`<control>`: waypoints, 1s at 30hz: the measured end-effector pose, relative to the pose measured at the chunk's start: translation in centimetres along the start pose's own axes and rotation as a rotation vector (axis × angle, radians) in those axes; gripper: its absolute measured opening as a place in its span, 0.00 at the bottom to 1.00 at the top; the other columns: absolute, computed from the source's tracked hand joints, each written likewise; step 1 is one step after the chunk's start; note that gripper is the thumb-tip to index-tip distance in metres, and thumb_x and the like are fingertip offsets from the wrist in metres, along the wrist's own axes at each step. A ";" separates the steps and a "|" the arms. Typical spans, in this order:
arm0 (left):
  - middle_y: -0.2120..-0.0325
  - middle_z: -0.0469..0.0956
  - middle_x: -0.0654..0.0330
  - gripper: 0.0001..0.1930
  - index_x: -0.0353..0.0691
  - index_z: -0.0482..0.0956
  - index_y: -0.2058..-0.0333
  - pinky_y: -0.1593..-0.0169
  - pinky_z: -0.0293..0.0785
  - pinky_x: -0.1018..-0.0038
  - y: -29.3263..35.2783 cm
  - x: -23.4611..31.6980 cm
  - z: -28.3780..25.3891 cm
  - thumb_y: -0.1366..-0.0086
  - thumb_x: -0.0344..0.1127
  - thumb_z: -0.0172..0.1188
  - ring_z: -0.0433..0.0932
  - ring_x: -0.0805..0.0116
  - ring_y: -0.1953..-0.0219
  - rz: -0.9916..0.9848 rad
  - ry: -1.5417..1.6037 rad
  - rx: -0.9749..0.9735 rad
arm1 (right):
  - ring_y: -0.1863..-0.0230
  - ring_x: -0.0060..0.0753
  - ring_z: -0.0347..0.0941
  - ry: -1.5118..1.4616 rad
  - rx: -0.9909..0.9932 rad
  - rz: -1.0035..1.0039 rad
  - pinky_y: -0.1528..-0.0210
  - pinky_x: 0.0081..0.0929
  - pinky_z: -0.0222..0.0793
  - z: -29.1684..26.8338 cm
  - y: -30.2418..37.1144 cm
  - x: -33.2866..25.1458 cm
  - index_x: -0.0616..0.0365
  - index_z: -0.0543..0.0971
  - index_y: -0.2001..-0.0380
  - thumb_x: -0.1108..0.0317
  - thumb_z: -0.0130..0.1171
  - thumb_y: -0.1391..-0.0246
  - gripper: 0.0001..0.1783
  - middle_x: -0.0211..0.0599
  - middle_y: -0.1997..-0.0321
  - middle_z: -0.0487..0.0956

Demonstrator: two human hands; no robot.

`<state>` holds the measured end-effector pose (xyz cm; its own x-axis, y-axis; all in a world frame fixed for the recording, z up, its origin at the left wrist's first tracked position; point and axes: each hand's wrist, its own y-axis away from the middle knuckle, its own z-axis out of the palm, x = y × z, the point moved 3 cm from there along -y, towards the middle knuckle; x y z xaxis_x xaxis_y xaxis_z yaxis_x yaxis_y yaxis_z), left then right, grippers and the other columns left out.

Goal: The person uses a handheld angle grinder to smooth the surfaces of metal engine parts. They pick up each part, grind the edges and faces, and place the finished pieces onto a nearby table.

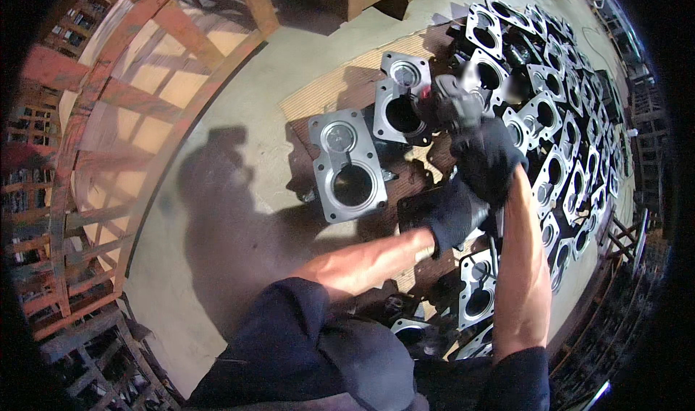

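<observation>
Both my hands wear black gloves and are close together right of the middle. My right hand [494, 157] is wrapped round a dark grey power tool [457, 105], whose kind is partly blurred. Just below it, my left hand [457, 212] is closed at the tool's lower, greyish end; its fingers are mostly hidden. The tool's head reaches over metal castings with smooth silver faces and round openings. One casting [402, 92] is just left of the tool's head. Another casting [349, 166] stands apart, further left, face up.
Several more castings [554, 166] stand in packed rows on the right, over brown corrugated cardboard [318, 96]. A rusty red slatted metal frame [123, 96] curves along the left. Dark crates [637, 266] line the far right. My shadow [224, 215] falls on the pale floor.
</observation>
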<state>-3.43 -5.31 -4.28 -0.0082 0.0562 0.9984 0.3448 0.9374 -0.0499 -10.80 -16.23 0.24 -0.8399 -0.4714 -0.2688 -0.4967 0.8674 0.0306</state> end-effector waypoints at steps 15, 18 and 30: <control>0.42 0.70 0.59 0.21 0.35 0.64 0.38 0.35 0.65 0.71 14.7 0.5 2.9 0.28 0.28 0.51 0.68 0.70 0.40 -0.340 0.584 -0.156 | 0.57 0.59 0.80 -0.344 -0.281 0.494 0.53 0.45 0.75 -1.8 8.9 -13.2 0.59 0.82 0.59 0.49 0.65 0.50 0.25 0.56 0.64 0.84; 0.42 0.70 0.60 0.20 0.34 0.65 0.39 0.35 0.65 0.71 12.5 3.5 -1.4 0.28 0.27 0.51 0.68 0.71 0.40 -0.321 0.391 -0.148 | 0.55 0.60 0.80 -0.304 -0.251 0.479 0.52 0.46 0.75 -1.6 6.9 -13.2 0.57 0.81 0.57 0.48 0.63 0.49 0.25 0.56 0.63 0.83; 0.44 0.76 0.52 0.21 0.34 0.73 0.42 0.34 0.62 0.65 8.0 -0.9 -5.2 0.34 0.27 0.58 0.71 0.61 0.40 -0.204 0.363 0.024 | 0.61 0.47 0.84 -0.238 -0.202 0.356 0.59 0.34 0.76 0.9 -1.4 -10.3 0.59 0.83 0.64 0.63 0.70 0.56 0.16 0.49 0.67 0.85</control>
<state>4.26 0.39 -5.41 0.2585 -0.2525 0.9324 0.3486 0.9246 0.1537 -1.20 -12.47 2.07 -0.9038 -0.0804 -0.4203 -0.2397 0.9088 0.3415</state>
